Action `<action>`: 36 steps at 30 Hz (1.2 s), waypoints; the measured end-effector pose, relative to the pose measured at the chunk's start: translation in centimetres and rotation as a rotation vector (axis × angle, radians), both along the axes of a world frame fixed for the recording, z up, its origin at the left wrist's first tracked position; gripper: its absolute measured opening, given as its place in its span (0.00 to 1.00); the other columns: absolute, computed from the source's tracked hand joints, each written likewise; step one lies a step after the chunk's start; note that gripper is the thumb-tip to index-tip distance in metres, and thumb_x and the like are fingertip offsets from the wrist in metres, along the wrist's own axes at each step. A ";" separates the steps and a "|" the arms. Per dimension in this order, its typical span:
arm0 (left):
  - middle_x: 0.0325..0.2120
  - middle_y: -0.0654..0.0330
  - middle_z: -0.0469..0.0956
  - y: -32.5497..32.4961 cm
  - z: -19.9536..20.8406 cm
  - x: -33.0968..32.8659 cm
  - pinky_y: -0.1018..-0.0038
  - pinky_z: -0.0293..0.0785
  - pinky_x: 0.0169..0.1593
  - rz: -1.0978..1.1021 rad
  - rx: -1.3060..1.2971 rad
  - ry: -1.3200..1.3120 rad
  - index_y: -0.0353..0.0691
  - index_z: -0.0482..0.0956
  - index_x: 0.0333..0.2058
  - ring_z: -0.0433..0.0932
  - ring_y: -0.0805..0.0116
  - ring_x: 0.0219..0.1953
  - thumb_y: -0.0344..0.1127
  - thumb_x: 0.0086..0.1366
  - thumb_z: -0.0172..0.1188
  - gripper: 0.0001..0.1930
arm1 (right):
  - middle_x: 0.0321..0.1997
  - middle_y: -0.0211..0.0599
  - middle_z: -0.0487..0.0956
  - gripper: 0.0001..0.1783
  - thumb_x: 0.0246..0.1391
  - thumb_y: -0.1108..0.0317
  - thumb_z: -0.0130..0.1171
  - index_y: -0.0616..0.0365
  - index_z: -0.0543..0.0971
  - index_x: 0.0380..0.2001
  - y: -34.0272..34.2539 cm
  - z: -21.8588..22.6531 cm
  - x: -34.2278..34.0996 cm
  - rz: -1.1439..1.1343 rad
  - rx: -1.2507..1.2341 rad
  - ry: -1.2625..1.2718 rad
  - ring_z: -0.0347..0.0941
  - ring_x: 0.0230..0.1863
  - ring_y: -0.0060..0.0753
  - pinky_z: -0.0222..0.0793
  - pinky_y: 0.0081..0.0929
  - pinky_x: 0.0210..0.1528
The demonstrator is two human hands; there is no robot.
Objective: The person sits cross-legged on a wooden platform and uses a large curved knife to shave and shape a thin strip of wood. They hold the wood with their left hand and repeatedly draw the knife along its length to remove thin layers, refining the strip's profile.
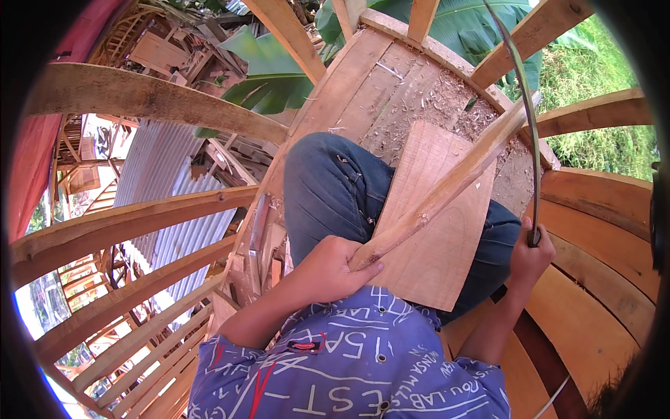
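Note:
My left hand point(337, 269) is closed around the near end of a long wooden stick point(433, 202). The stick slants up to the right, over a flat wooden board point(447, 258) that lies across my lap. In my closed right hand point(530, 260) is the lower end of a long, thin, dark curved blade point(528, 119), which looks like a machete seen nearly edge-on. It rises past the far end of the stick and overlaps it in the view; whether they touch I cannot tell. My fingers hide the blade's grip.
I sit on a plank floor point(352, 91) strewn with wood shavings point(447, 91). Curved wooden ribs point(167, 101) stand around it, with orange-brown planking point(600, 216) on the right. Corrugated metal sheets point(174, 209) and scrap wood lie beyond the left ribs. Large green leaves point(272, 70) hang at the far side.

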State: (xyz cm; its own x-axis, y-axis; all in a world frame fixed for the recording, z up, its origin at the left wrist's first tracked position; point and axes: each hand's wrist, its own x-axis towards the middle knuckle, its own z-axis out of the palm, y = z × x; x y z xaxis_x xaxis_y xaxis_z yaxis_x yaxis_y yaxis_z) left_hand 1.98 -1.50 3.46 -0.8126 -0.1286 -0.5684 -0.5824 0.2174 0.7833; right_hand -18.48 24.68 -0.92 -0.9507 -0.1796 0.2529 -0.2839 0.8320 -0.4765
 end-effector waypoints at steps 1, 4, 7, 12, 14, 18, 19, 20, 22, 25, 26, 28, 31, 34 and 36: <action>0.11 0.59 0.68 0.0 -0.3 -0.4 0.72 0.61 0.23 0.007 0.005 0.004 0.30 0.75 0.22 0.64 0.77 0.17 0.38 0.58 0.61 0.15 | 0.11 0.45 0.62 0.13 0.49 0.67 0.60 0.62 0.71 0.18 -0.1 -0.1 0.3 0.002 -0.061 -0.027 0.59 0.12 0.44 0.54 0.34 0.18; 0.11 0.59 0.67 0.5 -1.4 -1.6 0.72 0.60 0.23 -0.005 0.020 0.033 0.31 0.75 0.22 0.63 0.78 0.17 0.39 0.58 0.61 0.15 | 0.12 0.45 0.62 0.12 0.49 0.68 0.60 0.62 0.71 0.18 -0.8 -0.2 1.9 0.086 -0.111 -0.125 0.59 0.13 0.44 0.54 0.34 0.18; 0.11 0.60 0.66 1.3 -1.2 -2.4 0.72 0.59 0.22 -0.051 0.019 0.041 0.31 0.75 0.21 0.62 0.78 0.17 0.40 0.58 0.61 0.16 | 0.13 0.45 0.64 0.12 0.47 0.70 0.61 0.62 0.71 0.18 -2.0 -0.6 3.6 0.259 -0.087 -0.045 0.59 0.14 0.45 0.54 0.32 0.18; 0.11 0.54 0.68 0.7 -1.4 -2.1 0.68 0.62 0.23 -0.086 0.046 -0.004 0.31 0.76 0.21 0.68 0.66 0.15 0.42 0.57 0.61 0.17 | 0.15 0.46 0.66 0.12 0.44 0.70 0.61 0.59 0.69 0.16 -2.4 0.4 2.1 0.189 0.082 0.025 0.65 0.17 0.50 0.59 0.34 0.20; 0.10 0.62 0.63 0.3 -1.5 -1.4 0.73 0.58 0.22 -0.013 0.134 0.008 0.31 0.74 0.21 0.61 0.79 0.16 0.39 0.58 0.61 0.16 | 0.14 0.46 0.65 0.11 0.46 0.70 0.60 0.61 0.71 0.18 -0.8 -0.6 0.4 0.167 0.071 0.093 0.63 0.15 0.49 0.57 0.34 0.19; 0.10 0.63 0.63 -0.2 -1.5 -1.4 0.73 0.58 0.22 -0.004 0.169 0.008 0.30 0.74 0.21 0.60 0.79 0.17 0.39 0.58 0.60 0.16 | 0.14 0.47 0.65 0.09 0.47 0.70 0.60 0.63 0.73 0.21 0.4 -0.8 -1.1 0.041 0.095 -0.011 0.63 0.15 0.50 0.58 0.35 0.20; 0.10 0.62 0.63 0.1 -2.0 -1.8 0.73 0.58 0.22 0.001 0.180 0.022 0.30 0.74 0.21 0.60 0.79 0.17 0.39 0.59 0.60 0.16 | 0.14 0.48 0.66 0.09 0.47 0.70 0.60 0.63 0.73 0.21 -0.1 -0.6 -0.8 0.040 0.080 -0.059 0.63 0.16 0.50 0.58 0.35 0.20; 0.10 0.62 0.63 0.3 -2.3 -2.3 0.73 0.58 0.22 0.005 0.185 0.038 0.30 0.74 0.21 0.60 0.79 0.17 0.39 0.59 0.60 0.16 | 0.14 0.48 0.66 0.09 0.48 0.71 0.59 0.63 0.73 0.21 -0.7 -0.5 -0.5 0.039 0.060 -0.105 0.64 0.16 0.51 0.58 0.36 0.20; 0.11 0.61 0.64 1.1 -3.7 -3.8 0.73 0.58 0.22 -0.039 0.164 0.016 0.30 0.74 0.22 0.61 0.79 0.17 0.39 0.59 0.60 0.16 | 0.15 0.47 0.66 0.11 0.49 0.70 0.59 0.63 0.71 0.19 -1.9 -1.4 0.8 0.201 0.008 -0.032 0.63 0.16 0.50 0.56 0.36 0.20; 0.11 0.59 0.65 1.2 -4.1 -4.5 0.73 0.59 0.23 -0.070 0.157 -0.006 0.30 0.74 0.24 0.62 0.78 0.17 0.39 0.59 0.60 0.15 | 0.14 0.46 0.64 0.14 0.49 0.70 0.59 0.62 0.68 0.16 -2.9 -2.1 0.9 0.293 0.028 0.041 0.62 0.16 0.49 0.54 0.36 0.19; 0.12 0.59 0.66 1.2 -4.1 -4.7 0.73 0.60 0.23 -0.082 0.166 -0.013 0.30 0.74 0.24 0.62 0.78 0.18 0.39 0.59 0.60 0.15 | 0.14 0.46 0.64 0.15 0.49 0.71 0.59 0.62 0.67 0.15 -3.0 -2.0 0.7 0.291 0.058 0.055 0.61 0.16 0.48 0.53 0.36 0.19; 0.12 0.58 0.66 0.7 -3.3 -5.2 0.73 0.60 0.23 -0.100 0.124 -0.021 0.30 0.74 0.25 0.62 0.78 0.18 0.39 0.59 0.60 0.15 | 0.13 0.44 0.63 0.18 0.50 0.69 0.59 0.60 0.64 0.13 -2.7 -2.5 -0.5 0.267 0.073 0.059 0.61 0.15 0.48 0.54 0.36 0.19; 0.12 0.60 0.67 0.8 -3.8 -5.9 0.73 0.60 0.24 -0.126 0.097 -0.032 0.30 0.74 0.25 0.63 0.78 0.18 0.40 0.59 0.60 0.15 | 0.14 0.44 0.63 0.17 0.50 0.68 0.59 0.60 0.65 0.14 -1.8 -3.6 -2.0 0.243 0.078 0.074 0.60 0.15 0.49 0.54 0.36 0.19; 0.13 0.64 0.67 1.1 -3.9 -4.9 0.74 0.59 0.24 -0.054 0.175 -0.075 0.31 0.74 0.23 0.62 0.79 0.19 0.40 0.59 0.60 0.15 | 0.14 0.45 0.64 0.15 0.50 0.69 0.58 0.61 0.67 0.15 -0.3 -3.9 -2.8 0.191 0.090 0.150 0.60 0.15 0.50 0.54 0.36 0.19; 0.12 0.67 0.67 0.8 -3.7 -3.8 0.75 0.58 0.23 -0.030 0.223 -0.100 0.33 0.72 0.21 0.62 0.80 0.18 0.40 0.59 0.59 0.16 | 0.14 0.45 0.64 0.14 0.50 0.70 0.57 0.62 0.67 0.16 2.1 -4.2 -4.5 0.069 0.125 0.148 0.61 0.16 0.51 0.54 0.36 0.19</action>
